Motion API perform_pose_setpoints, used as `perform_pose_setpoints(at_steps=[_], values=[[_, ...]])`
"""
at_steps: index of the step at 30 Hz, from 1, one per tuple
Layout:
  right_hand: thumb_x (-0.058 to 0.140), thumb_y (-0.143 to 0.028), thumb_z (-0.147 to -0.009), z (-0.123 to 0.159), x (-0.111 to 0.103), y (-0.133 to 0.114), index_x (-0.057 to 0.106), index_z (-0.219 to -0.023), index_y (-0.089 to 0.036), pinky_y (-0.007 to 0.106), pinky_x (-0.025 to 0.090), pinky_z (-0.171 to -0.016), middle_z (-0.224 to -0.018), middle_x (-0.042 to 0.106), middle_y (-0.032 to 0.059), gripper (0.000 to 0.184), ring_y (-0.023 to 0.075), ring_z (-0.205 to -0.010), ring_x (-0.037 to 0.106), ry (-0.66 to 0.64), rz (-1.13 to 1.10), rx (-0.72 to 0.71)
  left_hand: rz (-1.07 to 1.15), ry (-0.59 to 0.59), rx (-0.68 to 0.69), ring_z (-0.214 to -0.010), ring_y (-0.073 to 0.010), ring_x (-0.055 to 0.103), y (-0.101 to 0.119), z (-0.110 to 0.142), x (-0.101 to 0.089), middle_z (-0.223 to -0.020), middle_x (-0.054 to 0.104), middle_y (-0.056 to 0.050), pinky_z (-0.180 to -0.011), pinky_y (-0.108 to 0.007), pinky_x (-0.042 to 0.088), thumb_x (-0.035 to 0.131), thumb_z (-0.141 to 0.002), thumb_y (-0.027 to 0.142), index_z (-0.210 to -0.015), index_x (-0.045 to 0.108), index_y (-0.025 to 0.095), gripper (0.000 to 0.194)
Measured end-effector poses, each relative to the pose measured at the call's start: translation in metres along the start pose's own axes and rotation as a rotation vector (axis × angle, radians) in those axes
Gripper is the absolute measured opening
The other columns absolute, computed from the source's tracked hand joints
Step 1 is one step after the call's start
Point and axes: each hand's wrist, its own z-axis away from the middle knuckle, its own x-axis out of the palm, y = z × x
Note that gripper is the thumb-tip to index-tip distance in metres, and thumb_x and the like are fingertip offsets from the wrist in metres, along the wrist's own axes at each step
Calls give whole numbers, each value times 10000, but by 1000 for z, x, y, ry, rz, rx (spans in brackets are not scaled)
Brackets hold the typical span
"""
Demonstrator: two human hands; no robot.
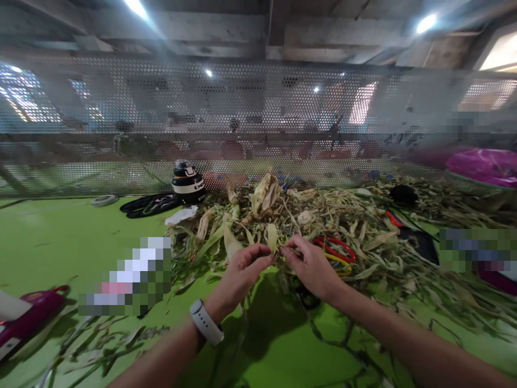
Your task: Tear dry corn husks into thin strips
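Note:
My left hand [248, 264], with a pale watch band on its wrist, is closed with thumb and fingertips pinching a pale green strip of corn husk [272, 237]. The strip stands upright from between the fingertips. Just to the right, my right hand [311, 264] is pinched closed at the lower part of the same husk; its exact grip is partly hidden. Beyond both hands lies a heap of drying corn husks [363, 223], with a bigger husk bundle [266, 194] on top. Red-handled scissors [336, 249] and a yellow handle [340, 264] lie beside my right hand.
A black and white bottle [188, 182] stands at the back left, near a black item [149, 205], a tape roll [104, 200] and a crumpled tissue [181, 215]. A magenta tool [34, 312] lies at left. A perforated screen [250, 118] borders the green table [133, 223].

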Motion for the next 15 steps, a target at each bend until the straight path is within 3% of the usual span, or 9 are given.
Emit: perform_pose_setpoints(at_steps=[6, 11, 15], values=[[456, -328, -838, -1, 5, 5, 490, -753, -176, 219, 413, -554, -680, 550, -6, 177, 118, -624, 518, -12, -171, 69, 122, -39, -6, -642, -117, 532, -5, -6, 2, -700, 604, -6, -600, -223, 400, 675, -651, 332, -768, 591, 146, 235], [567, -407, -759, -2, 8, 8, 420, -964, -195, 217, 444, -441, -672, 518, -34, 329, 111, -526, 516, -77, -395, 237, 211, 123, -67, -652, -105, 547, -4, -10, -4, -713, 616, 8, -615, -209, 398, 718, -604, 306, -849, 562, 157, 327], [557, -388, -777, 2, 13, 6, 367, -1048, -195, 209, 433, -439, -657, 497, -50, 383, 102, -499, 503, -88, -407, 213, 231, 199, -74, -666, -111, 557, -6, -11, -6, -725, 626, 5, -611, -208, 388, 709, -617, 327, -904, 545, 151, 374]])
